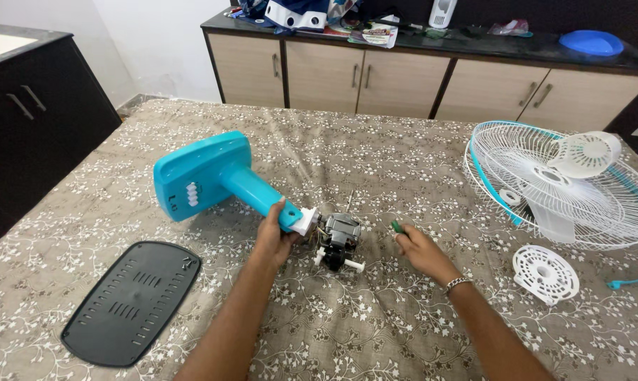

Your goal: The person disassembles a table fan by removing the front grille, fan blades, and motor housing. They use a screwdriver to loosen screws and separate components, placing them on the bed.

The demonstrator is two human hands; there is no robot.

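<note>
A turquoise fan stand (pixel 206 173) lies on its side on a floral bedsheet (pixel 375 162), its neck pointing right. My left hand (pixel 275 236) grips the neck near its white end. A bare metal fan motor (pixel 336 240) with white knobs is attached at that end. To the right of the motor, my right hand (pixel 417 248) holds a small green-handled tool (pixel 396 227) between the fingers; its tip is hidden.
A black vented base cover (pixel 132 302) lies at the front left. White fan grilles with translucent blades (pixel 566 183) and a white round cap (pixel 544 273) sit at right. Wooden cabinets (pixel 375 77) with clutter stand behind, a dark cabinet (pixel 37 120) at left.
</note>
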